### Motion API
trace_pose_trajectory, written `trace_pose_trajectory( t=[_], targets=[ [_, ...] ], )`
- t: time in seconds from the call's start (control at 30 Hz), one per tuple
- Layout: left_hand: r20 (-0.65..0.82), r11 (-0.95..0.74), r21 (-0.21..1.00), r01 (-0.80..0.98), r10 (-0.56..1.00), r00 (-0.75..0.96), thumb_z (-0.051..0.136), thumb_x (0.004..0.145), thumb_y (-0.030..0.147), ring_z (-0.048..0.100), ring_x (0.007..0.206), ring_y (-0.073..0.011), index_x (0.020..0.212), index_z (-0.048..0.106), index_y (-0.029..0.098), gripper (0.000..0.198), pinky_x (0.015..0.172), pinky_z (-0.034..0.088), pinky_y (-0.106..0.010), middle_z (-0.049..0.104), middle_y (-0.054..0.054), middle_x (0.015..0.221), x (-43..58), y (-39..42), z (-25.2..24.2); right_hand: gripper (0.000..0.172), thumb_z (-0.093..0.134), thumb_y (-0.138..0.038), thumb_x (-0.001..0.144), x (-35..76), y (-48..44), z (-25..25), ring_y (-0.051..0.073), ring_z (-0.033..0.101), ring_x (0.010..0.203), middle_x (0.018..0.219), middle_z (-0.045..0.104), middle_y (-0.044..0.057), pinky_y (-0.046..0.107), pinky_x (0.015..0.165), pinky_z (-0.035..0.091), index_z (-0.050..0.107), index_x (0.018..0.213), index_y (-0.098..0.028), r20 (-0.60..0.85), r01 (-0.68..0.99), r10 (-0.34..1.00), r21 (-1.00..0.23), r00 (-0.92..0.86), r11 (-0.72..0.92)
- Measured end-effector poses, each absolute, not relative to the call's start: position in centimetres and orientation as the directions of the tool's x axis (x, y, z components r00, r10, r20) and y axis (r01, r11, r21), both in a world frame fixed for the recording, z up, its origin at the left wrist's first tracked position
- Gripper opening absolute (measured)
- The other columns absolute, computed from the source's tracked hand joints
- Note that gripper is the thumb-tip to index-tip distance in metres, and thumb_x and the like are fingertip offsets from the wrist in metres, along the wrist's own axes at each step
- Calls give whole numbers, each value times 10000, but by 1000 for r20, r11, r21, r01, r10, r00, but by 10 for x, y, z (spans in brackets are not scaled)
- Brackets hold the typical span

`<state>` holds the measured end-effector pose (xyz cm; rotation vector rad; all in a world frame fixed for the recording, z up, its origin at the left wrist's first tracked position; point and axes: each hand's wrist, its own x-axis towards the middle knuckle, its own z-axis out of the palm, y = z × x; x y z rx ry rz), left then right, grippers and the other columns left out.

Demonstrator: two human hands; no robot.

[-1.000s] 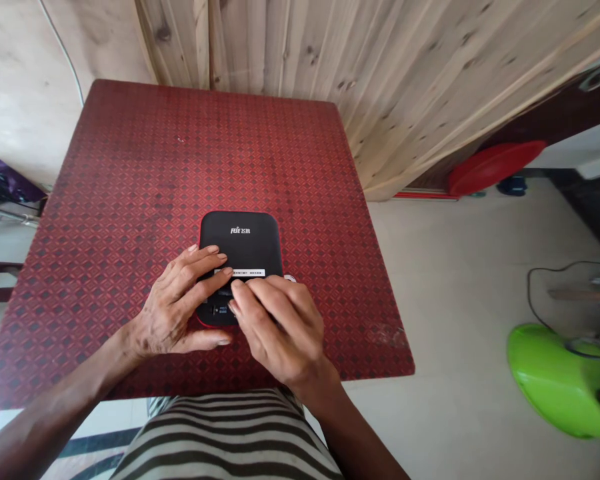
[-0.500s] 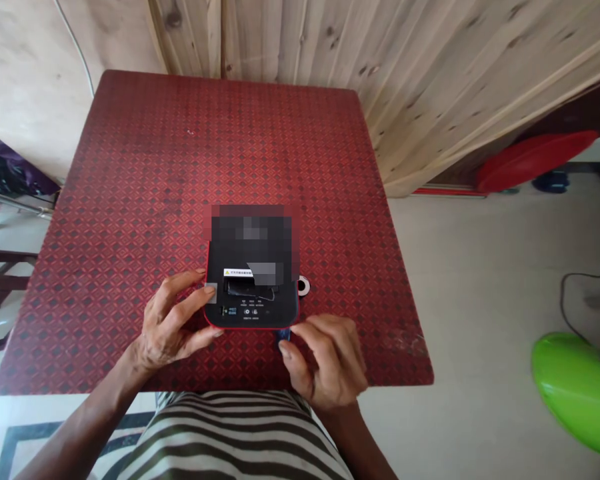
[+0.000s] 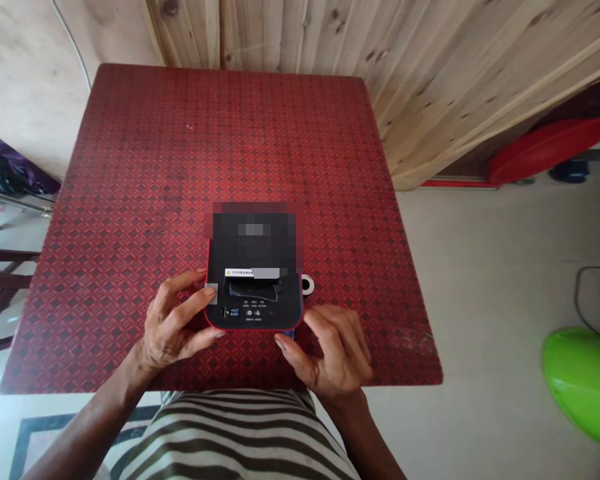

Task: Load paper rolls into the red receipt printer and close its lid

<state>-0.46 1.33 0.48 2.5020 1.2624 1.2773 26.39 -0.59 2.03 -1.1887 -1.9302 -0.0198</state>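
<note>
Black red-rimmed electronic device (image 3: pixel 253 293) lying flat close to the near edge of a red patterned counter (image 3: pixel 130 167). Left grip (image 3: pixel 173 323) holds the device's left side, fingers on top, thumb at its front edge. Right grip (image 3: pixel 333 350) narrow, fingertips at the front right corner. White ring (image 3: pixel 307 285) just beside the right edge; small blue object (image 3: pixel 290 333) at the front edge.

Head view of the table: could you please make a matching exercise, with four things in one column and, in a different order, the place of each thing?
Things:
1. black device
2. small white ring
3. green plastic object
4. left hand

Places:
A. off the table, at the far right of the view
B. on the device's left edge
C. on the red table, near its front edge
D. on the table, beside the device's right edge

Pairs: 1-C, 2-D, 3-A, 4-B
</note>
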Motion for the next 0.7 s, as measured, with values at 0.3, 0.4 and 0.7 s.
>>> trace_pose_trajectory(
  t=[0.3, 0.4, 0.7],
  targets=[
    [607, -617, 542, 570, 757, 243, 782, 941, 437, 698, 1152, -259, 1400, 625, 223, 531, 822, 660, -365, 662, -154, 1336, -4, 13, 3, 309, 487, -452, 1097, 266, -6, 20, 243, 631, 813, 911, 667, 88, 404, 704, 534, 633, 1176, -191, 618, 693, 779, -515, -107, 504],
    [593, -600, 569, 563, 773, 225, 798, 927, 441, 698, 1110, -247, 1334, 659, 209, 488, 819, 645, -361, 668, -140, 1277, -4, 13, 4, 340, 450, -466, 1102, 271, -4, 20, 249, 638, 810, 916, 673, 86, 410, 705, 531, 649, 1191, -205, 613, 690, 784, -526, -98, 498],
    [586, -612, 569, 549, 770, 251, 742, 966, 469, 694, 1048, -223, 1340, 642, 210, 465, 816, 633, -346, 664, -117, 1199, -4, 16, 2, 256, 522, -367, 1088, 277, 10, 32, 246, 664, 845, 948, 712, 91, 413, 754, 557, 690, 1192, -204, 649, 698, 757, -510, -71, 503]
  ],
)
